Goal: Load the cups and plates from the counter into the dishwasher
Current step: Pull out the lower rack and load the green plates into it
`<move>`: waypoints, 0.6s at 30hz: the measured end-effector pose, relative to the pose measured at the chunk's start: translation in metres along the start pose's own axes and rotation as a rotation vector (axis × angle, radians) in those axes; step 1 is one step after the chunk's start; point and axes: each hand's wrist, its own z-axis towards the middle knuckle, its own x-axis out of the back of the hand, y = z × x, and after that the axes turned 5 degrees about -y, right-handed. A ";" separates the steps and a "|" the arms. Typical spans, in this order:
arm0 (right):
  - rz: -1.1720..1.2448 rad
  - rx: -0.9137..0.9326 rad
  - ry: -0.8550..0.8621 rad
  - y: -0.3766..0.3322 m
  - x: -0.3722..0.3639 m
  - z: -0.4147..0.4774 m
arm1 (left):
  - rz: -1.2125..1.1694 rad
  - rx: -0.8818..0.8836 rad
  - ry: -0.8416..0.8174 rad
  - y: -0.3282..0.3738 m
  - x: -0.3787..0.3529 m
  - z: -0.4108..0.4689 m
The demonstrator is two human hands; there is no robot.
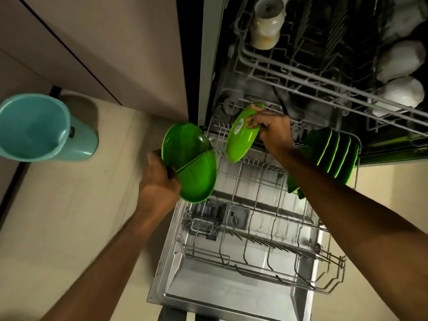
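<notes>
Here the left hand (159, 181) grips two green plates (192, 163); the right hand (273, 128) holds another plate (240, 140) over the lower rack (254, 205).

Place: home kitchen | Evidence: open dishwasher (254, 228) held wire racks (259, 249) and plates (333, 154), flanked by cabinet fronts (104, 42)

One wide-angle camera sits on the person's head, above the open dishwasher door (220, 295), facing steeply down and a little forward. The pulled-out lower rack (261, 268) fills the middle, close below. The upper rack (324, 86) crosses the top right, farther off. Both forearms enter from the bottom edge: the left hand (157, 181) grips a pair of green plates (192, 163), the right hand (271, 128) a single green plate (240, 140). A blue bin (34, 128) sits at the left edge (below a cupboard (104, 42) whose lines slant).
</notes>
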 end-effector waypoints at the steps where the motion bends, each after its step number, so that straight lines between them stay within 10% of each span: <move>1: -0.002 0.020 -0.014 0.001 -0.001 0.002 | -0.007 0.006 0.002 -0.002 0.000 0.000; 18: -0.270 -0.120 -0.394 0.022 -0.015 -0.012 | -0.028 0.030 0.020 -0.017 -0.002 -0.009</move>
